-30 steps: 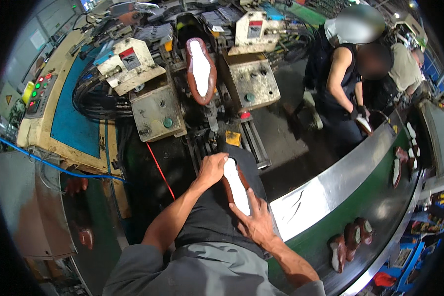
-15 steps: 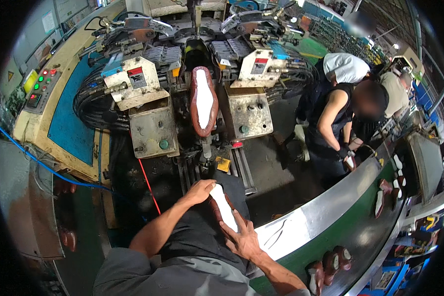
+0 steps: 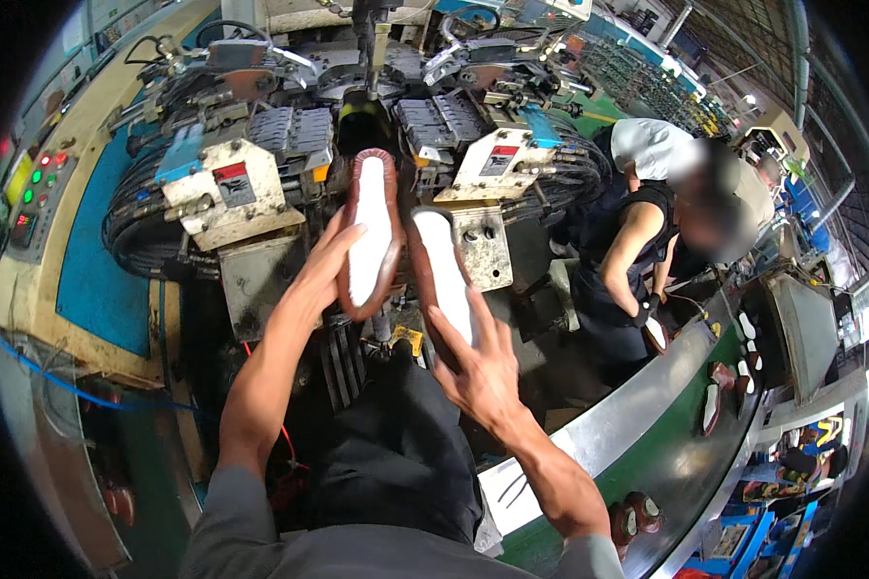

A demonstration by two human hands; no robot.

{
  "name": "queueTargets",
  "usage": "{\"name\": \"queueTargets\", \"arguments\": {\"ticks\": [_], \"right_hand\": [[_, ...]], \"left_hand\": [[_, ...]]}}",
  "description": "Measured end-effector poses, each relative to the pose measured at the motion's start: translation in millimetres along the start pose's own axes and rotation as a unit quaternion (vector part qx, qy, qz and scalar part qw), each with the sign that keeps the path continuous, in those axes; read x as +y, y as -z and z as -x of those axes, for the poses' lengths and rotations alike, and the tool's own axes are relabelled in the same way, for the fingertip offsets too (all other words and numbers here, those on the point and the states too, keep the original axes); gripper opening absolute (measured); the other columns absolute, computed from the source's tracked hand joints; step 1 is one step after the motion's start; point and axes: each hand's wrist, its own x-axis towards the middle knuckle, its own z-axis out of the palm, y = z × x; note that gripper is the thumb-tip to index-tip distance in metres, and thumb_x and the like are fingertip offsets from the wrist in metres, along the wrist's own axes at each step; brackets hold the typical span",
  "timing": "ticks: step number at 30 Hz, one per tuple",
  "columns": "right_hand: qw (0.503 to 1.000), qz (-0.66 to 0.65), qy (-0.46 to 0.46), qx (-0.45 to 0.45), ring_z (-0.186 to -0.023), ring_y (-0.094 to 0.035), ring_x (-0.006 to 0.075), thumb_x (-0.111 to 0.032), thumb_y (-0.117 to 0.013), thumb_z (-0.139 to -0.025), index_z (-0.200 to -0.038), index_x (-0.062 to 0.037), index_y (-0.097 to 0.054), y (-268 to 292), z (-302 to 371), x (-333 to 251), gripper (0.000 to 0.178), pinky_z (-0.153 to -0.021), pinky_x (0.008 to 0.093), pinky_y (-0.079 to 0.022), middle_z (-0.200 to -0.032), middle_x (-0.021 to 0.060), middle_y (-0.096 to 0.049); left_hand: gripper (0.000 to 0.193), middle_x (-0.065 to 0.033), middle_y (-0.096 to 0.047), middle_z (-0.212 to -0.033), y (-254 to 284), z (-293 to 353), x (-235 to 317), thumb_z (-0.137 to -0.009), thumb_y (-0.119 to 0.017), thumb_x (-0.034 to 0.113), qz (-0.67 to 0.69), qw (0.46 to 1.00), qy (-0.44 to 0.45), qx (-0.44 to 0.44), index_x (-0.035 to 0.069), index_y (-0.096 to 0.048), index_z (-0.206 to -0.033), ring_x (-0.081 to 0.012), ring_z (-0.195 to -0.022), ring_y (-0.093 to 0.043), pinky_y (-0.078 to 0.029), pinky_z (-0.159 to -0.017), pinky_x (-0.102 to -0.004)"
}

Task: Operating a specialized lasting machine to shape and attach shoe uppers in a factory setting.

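A brown leather shoe upper with a white insole [image 3: 369,236] sits sole side up in the machine [image 3: 378,125], its far end under the machine's middle. My left hand [image 3: 328,256] grips the near left side of this shoe upper, thumb over the white insole. Just to the right, a second brown shoe upper with a white insole [image 3: 441,261] is tilted beside the first. My right hand [image 3: 478,362] is wrapped around its near end, with fingers across the insole. The underside of both uppers is hidden.
White machine housings [image 3: 232,193] with hoses flank the uppers. A control panel [image 3: 39,203] with lit buttons stands left. On the right, a green conveyor [image 3: 637,463] with a metal edge carries several shoe uppers. A thin forked tool [image 3: 514,490] lies near me. A co-worker [image 3: 637,251] handles a shoe.
My right hand has carried its shoe upper forward from my lap to beside the machine's one. My left hand has let go of that upper and taken hold of the one in the machine.
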Motion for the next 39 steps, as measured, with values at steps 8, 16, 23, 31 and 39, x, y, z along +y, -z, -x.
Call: {"name": "queueTargets", "arguments": {"ticks": [8, 16, 23, 31, 39], "right_hand": [[1.000, 0.008, 0.018, 0.001, -0.123, -0.055, 0.0499, -0.021, -0.083, -0.086, -0.163, -0.0370, -0.055, -67.7, -122.4, -15.8, 0.083, -0.103, 0.0575, -0.057, -0.176, 0.0241, -0.029], [0.994, 0.070, 0.050, 0.061, -0.118, -0.055, 0.0509, -0.025, -0.088, -0.085, -0.168, -0.0367, -0.046, -123.4, -125.0, -11.7, 0.094, -0.102, 0.0571, -0.055, -0.178, 0.0299, -0.022], [0.996, 0.064, 0.041, 0.053, -0.124, -0.055, 0.0527, -0.024, -0.088, -0.084, -0.169, -0.0373, -0.044, -121.2, -123.9, -21.0, 0.096, -0.107, 0.0569, -0.054, -0.177, 0.0291, -0.024], [0.974, 0.106, 0.146, 0.140, -0.161, -0.036, 0.0459, -0.021, -0.069, -0.097, -0.166, -0.0114, -0.048, -138.9, -122.2, -1.8, 0.073, -0.134, 0.0558, -0.029, -0.169, 0.0284, -0.042], [0.976, 0.055, 0.160, 0.138, -0.153, -0.045, 0.0525, -0.018, -0.059, -0.099, -0.153, -0.0030, -0.060, -160.8, -198.5, 2.0, 0.056, -0.132, 0.0588, -0.032, -0.159, 0.0350, -0.052]], "left_hand": [[0.086, -0.0177, -0.045, -0.171, 58.5, 200.7, -6.2, -0.109, -0.061, 0.048, 0.082, 0.993, -0.079, 0.011, 0.015, -0.021, -0.178, -0.0371, -0.147, -0.056, -0.050, -0.121, -0.0580], [0.070, -0.0120, -0.055, -0.162, 97.7, 301.5, -65.4, -0.111, -0.052, 0.052, 0.187, 0.969, 0.008, 0.164, 0.016, -0.040, -0.169, -0.0318, -0.146, -0.057, -0.049, -0.121, -0.0490], [0.068, -0.0114, -0.062, -0.152, 60.1, 355.7, -42.5, -0.110, -0.054, 0.051, 0.165, 0.960, 0.081, 0.211, 0.011, -0.045, -0.165, -0.0312, -0.139, -0.061, -0.047, -0.120, -0.0482], [0.058, -0.0092, -0.066, -0.149, 25.3, 372.3, -38.9, -0.112, -0.054, 0.049, 0.110, 0.973, 0.094, 0.181, 0.011, -0.057, -0.156, -0.0297, -0.137, -0.062, -0.046, -0.120, -0.0481], [0.082, -0.0171, -0.050, -0.165, 4.9, 315.5, -42.0, -0.106, -0.053, 0.041, 0.038, 0.993, -0.005, 0.108, 0.004, -0.027, -0.175, -0.0300, -0.148, -0.054, -0.042, -0.125, -0.0437]]}}
